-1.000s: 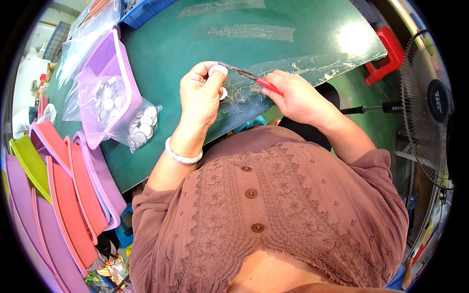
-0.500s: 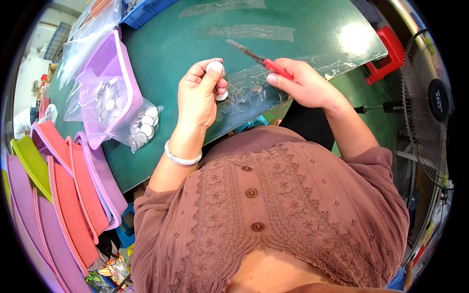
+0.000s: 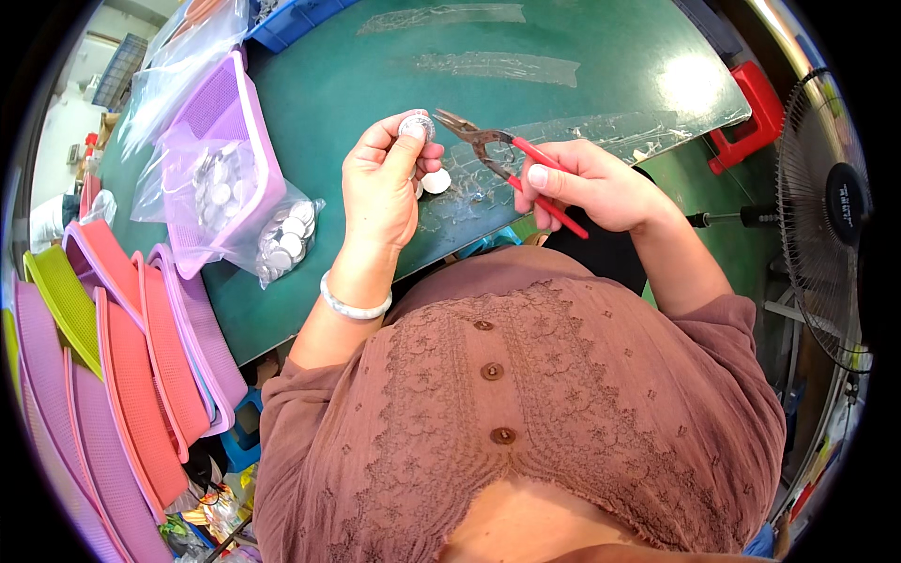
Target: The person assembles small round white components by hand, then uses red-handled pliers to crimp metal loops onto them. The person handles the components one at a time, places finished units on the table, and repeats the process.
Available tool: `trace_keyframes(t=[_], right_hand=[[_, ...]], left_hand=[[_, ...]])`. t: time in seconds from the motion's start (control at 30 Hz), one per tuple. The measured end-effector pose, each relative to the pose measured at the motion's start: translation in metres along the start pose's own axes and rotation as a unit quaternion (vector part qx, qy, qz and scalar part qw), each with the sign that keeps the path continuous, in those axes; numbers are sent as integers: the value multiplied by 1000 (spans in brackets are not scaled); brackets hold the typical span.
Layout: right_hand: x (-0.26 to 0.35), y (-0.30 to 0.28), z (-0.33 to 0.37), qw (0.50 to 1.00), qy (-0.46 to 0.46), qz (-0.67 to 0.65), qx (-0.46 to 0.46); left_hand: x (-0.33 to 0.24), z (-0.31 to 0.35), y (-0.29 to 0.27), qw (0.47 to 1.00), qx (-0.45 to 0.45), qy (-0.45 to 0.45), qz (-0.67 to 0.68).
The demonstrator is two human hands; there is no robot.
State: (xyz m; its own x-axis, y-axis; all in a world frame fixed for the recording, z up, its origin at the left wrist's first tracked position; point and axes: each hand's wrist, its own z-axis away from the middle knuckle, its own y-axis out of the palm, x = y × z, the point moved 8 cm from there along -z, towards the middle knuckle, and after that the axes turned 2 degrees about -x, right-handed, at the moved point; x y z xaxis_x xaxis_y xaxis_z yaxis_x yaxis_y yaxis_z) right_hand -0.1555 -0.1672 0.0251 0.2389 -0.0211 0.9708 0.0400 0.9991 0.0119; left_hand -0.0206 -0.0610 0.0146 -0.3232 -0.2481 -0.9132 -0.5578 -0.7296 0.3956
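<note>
Pinched between thumb and fingers of my left hand [image 3: 383,174] is a round silver disc [image 3: 416,127], held above the green table. My right hand [image 3: 593,185] grips red-handled pliers [image 3: 483,137]. Their jaws point toward the disc, with the tips close to its right edge; whether they touch it I cannot tell. A pale round disc [image 3: 436,180] shows just below my left fingers, and part of another sits beside it, mostly hidden by the hand.
A clear bag of silver discs [image 3: 287,236] lies left of my left hand, beside a purple basket [image 3: 267,155] with more bagged discs. Stacked coloured baskets [image 3: 141,394] stand at the lower left. A fan [image 3: 831,206] and red stool [image 3: 755,113] are at right.
The pliers have come down and their handles have spread apart, with the jaws now beside the disc. My left hand stays nearly still, and more of the pale disc below it shows.
</note>
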Motion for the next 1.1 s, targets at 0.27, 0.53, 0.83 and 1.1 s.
trace_keyframes(t=[0.27,0.53,0.83,1.1], right_hand=[[0,9,-4,1000,15,1,11],[3,9,-5,999,1,15,-28],[5,14,-8,998,5,27,-53],[8,14,-8,993,12,87,-77]], left_hand=[[-4,3,-3,999,-19,19,-30],[-8,4,-2,996,-14,63,-67],[-10,2,-9,983,-28,120,-134],[-19,5,-10,958,-24,217,-187]])
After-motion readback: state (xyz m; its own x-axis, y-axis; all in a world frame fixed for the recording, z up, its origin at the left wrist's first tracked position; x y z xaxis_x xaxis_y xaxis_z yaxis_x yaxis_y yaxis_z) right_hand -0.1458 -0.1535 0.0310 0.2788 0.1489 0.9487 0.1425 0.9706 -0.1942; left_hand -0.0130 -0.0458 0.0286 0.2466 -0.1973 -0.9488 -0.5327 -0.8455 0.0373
